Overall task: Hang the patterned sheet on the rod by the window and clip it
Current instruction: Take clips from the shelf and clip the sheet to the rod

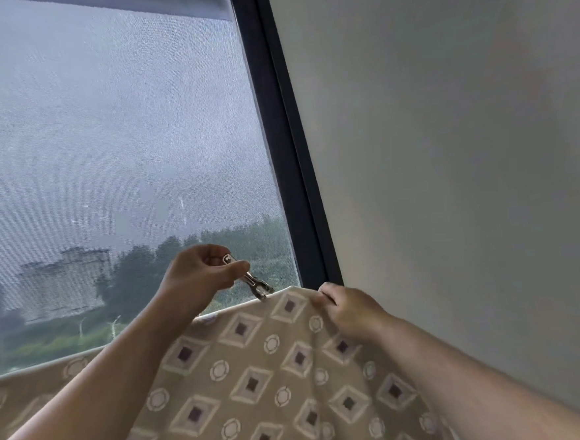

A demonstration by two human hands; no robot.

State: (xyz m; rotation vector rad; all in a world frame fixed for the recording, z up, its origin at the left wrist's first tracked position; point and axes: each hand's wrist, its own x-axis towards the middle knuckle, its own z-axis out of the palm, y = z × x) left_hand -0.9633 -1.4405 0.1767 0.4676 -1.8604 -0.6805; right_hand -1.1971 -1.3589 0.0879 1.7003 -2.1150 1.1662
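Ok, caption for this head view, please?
Left hand holds a metal clip at the top edge of the patterned sheet; right hand grips that edge, by the window.

The patterned sheet point(258, 376) runs off the bottom and left edges, and its top fold covers the rod. Both forearms point(88, 405) are cropped below. Whether the clip point(256, 284) bites the fabric is unclear. Buildings point(63, 280) outside look hazy.

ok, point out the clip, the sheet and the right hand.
metal clip point(257, 284), head view, on its bare metal middle.
patterned sheet point(258, 376), head view, on bare cloth near its middle.
right hand point(351, 313), head view, on its back.
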